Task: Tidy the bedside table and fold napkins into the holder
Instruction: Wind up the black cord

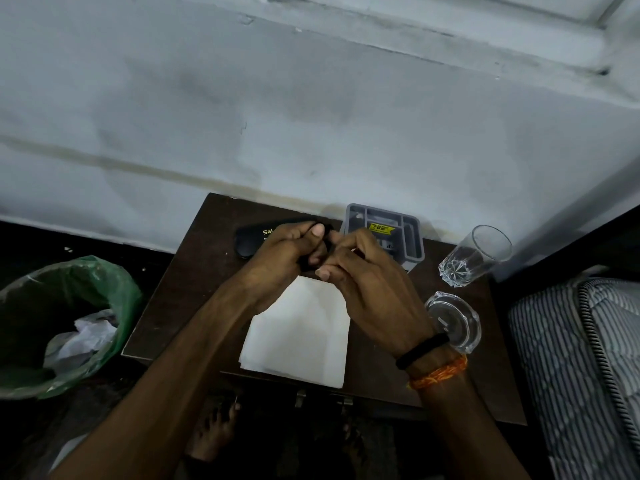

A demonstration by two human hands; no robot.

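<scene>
Left hand (287,251) and right hand (360,271) meet above the dark wooden bedside table (166,306), fingers curled round a small dark object; its identity cannot be determined. The stack of white paper napkins (298,337) lies unfolded at the front edge. The grey plastic compartmented holder (412,237) stands at the back edge. Judged step: tidying. Next: fold napkins.

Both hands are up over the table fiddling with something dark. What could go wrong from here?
1. The clear drinking glass stands at the dark wooden table's right edge, near the right hand; a sweep toward the grey plastic holder could knock it off.
2. The clear glass ashtray sits beside the right wrist and could be nudged.
3. The white napkin stack overhangs the front edge; a forearm could drag it down.
</scene>
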